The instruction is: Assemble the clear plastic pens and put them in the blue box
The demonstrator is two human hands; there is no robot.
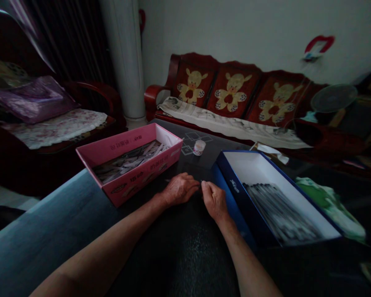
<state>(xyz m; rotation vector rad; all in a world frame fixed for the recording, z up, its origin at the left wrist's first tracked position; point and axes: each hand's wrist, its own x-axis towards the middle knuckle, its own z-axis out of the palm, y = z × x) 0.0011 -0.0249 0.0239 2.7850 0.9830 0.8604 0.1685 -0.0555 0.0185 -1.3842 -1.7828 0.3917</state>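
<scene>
My left hand [181,189] and my right hand [214,200] almost meet above the dark table, between the two boxes. Both have their fingers closed in a pinch. A small dark tip shows between them, but most of what they hold is hidden by the fingers. Left of my hands stands an open pink box [148,173] holding many loose thin strips or sticks [130,161]. On the right is an open blue box [235,185] with a white inside, where slim dark pen-like sticks [281,214] lie side by side in a neat layer.
A small round tub [199,147] stands on the table [198,247] beyond my hands. Green-and-white packaging [330,206] lies right of the blue box. Behind are a wooden sofa [228,88] with bear-pattern cushions and a fan [334,98]; an armchair [95,93] is at left.
</scene>
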